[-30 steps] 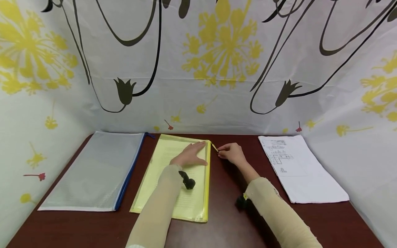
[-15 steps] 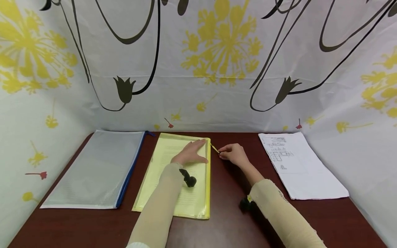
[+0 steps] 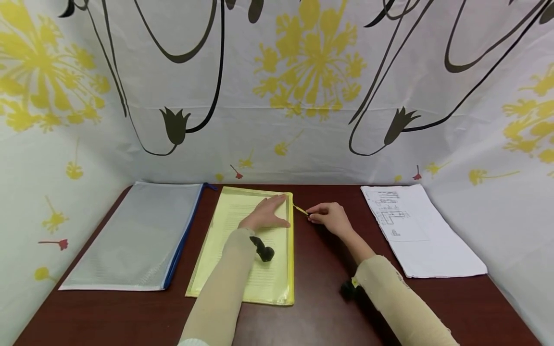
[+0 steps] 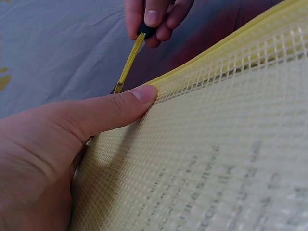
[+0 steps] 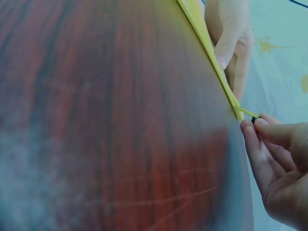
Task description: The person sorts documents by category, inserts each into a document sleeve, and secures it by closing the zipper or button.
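A yellow mesh zipper pouch (image 3: 235, 240) with printed sheets inside lies in the middle of the table. My left hand (image 3: 265, 214) rests on its upper right part with the fingers spread; in the left wrist view the thumb (image 4: 130, 103) lies along the zipper edge. Just right of the pouch, my right hand (image 3: 331, 218) pinches the dark end of a yellow zipper pull cord (image 4: 129, 62) between thumb and fingertips. The cord stretches from the pouch's top right corner, as the right wrist view also shows at the yellow zipper edge (image 5: 216, 67).
To the left lies a clear mesh pouch (image 3: 134, 240) with a blue zipper. A stack of white paper (image 3: 433, 240) with printed diagrams lies at the right. Patterned white cloth (image 3: 277, 96) hangs behind the dark wooden table (image 3: 316, 307).
My right hand has moved slightly right and toward me, drawing the cord along the pouch's right edge. The left hand stays in place on the pouch.
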Motion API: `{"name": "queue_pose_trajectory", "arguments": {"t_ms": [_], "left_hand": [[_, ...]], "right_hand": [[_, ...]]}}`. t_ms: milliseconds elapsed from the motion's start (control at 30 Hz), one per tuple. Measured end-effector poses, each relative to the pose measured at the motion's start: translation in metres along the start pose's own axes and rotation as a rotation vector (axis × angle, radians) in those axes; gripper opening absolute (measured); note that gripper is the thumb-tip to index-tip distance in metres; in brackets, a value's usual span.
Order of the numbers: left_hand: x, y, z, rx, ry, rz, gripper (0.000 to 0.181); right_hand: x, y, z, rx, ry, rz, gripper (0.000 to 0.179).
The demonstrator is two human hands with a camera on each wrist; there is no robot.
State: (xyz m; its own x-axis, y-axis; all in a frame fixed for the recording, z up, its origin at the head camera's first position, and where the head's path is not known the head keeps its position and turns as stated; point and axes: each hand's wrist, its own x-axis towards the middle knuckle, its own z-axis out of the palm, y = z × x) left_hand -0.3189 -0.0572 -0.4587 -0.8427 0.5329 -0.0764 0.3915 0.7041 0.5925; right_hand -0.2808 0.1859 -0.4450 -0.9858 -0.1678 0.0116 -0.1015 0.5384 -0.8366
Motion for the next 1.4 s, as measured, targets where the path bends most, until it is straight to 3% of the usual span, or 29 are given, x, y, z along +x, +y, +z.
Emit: {"name": "queue_pose_trajectory", "arguments": {"t_ms": [600,1400], "left_hand": [[0.001,-0.001,0.000,0.013,0.007,-0.004,0.094],[-0.002,0.006,-0.002,0.025,0.003,-0.021,0.093]], "right_hand": [[-0.009,-0.002,-0.004,-0.074,-0.087,-0.054,0.014],[-0.034,-0.008,-0.009,-0.022,-0.252,-0.067,0.015]]}}
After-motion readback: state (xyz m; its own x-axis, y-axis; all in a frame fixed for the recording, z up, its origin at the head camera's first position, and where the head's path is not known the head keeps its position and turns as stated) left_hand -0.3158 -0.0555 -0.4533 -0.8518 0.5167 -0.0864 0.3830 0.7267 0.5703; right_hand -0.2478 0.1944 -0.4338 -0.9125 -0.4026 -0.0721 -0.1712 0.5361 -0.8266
